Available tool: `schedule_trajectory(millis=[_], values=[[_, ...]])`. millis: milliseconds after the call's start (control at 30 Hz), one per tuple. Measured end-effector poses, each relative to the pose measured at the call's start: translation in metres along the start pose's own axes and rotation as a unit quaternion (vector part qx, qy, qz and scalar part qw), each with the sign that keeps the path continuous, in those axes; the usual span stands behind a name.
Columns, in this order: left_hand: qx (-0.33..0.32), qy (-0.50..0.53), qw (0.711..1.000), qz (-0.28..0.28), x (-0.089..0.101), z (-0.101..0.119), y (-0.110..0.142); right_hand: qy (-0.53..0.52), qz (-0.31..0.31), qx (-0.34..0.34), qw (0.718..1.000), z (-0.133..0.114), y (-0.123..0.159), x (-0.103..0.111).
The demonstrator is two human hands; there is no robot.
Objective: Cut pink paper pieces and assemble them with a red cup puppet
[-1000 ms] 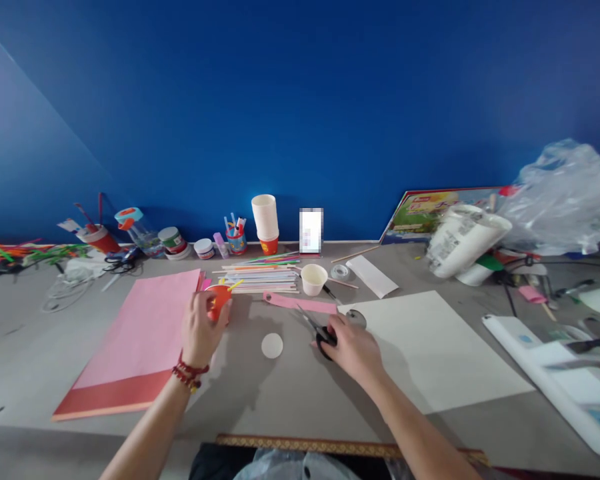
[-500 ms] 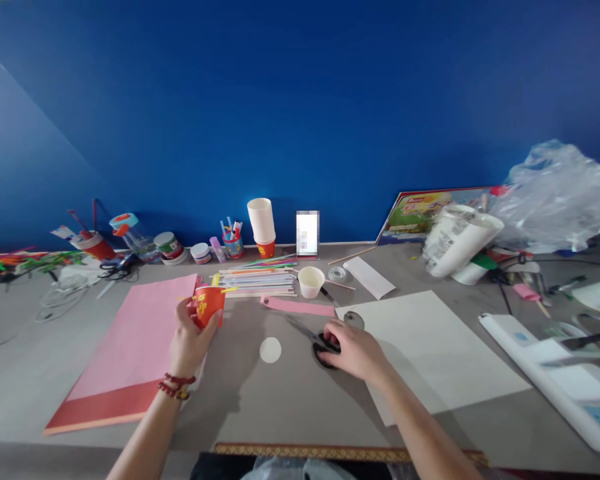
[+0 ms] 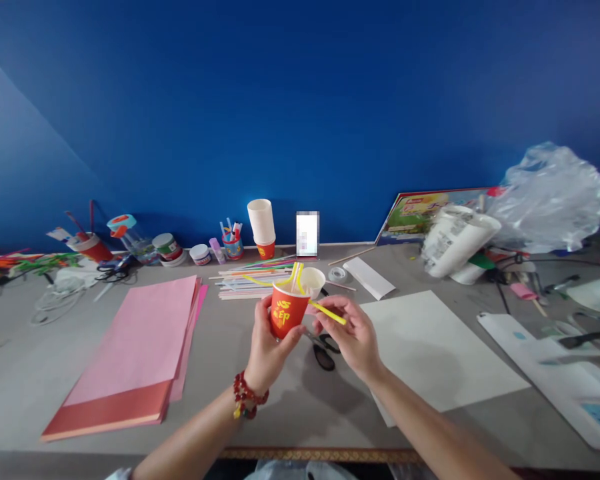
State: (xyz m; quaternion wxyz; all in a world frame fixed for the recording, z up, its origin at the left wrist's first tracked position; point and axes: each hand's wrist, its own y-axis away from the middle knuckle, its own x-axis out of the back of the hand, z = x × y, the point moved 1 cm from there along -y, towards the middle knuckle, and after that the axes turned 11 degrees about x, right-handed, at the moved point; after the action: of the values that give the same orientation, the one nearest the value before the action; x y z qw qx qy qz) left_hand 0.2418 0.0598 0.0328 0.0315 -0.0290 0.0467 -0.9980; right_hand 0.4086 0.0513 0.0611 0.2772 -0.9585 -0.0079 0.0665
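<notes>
My left hand (image 3: 266,353) is wrapped round a red paper cup (image 3: 286,312) with yellow characters, held above the table in front of me. Yellow strips (image 3: 298,275) stand up from its opening and bend over the rim. On the cup's right side a yellow strip (image 3: 333,313) juts outward, and the closed fingers of my right hand (image 3: 355,337) are on it. Black-handled scissors (image 3: 325,353) lie on the table below the hands, partly covered. Behind the red cup stands a white paper cup (image 3: 314,280), partly hidden.
Pink and red paper sheets (image 3: 130,340) lie on the left, a large white sheet (image 3: 440,353) on the right. Straws (image 3: 240,283), a tape roll (image 3: 337,274) and stacked paper cups (image 3: 261,223) are farther back. A clear plastic bag (image 3: 555,200) sits at far right.
My left hand has brought the red cup rightward to the middle. My right hand has left the scissors on the table and moved to the yellow strip at the cup's side.
</notes>
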Motion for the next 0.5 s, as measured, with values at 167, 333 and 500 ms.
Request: schedule_trajectory(millis=[167, 333, 500], values=[[-0.016, -0.003, 0.999, -0.040, -0.003, -0.004, 0.002, -0.013, -0.003, 0.002, 1.000, 0.005, 0.000, 0.011], [-0.056, -0.055, 0.996, -0.040, -0.002, -0.009, 0.004, -0.066, -0.039, -0.044, 0.996, 0.006, -0.006, 0.021], [-0.083, -0.087, 0.993, -0.011, -0.003, -0.014, 0.005, -0.084, -0.032, -0.073, 0.993, 0.009, -0.007, 0.020]])
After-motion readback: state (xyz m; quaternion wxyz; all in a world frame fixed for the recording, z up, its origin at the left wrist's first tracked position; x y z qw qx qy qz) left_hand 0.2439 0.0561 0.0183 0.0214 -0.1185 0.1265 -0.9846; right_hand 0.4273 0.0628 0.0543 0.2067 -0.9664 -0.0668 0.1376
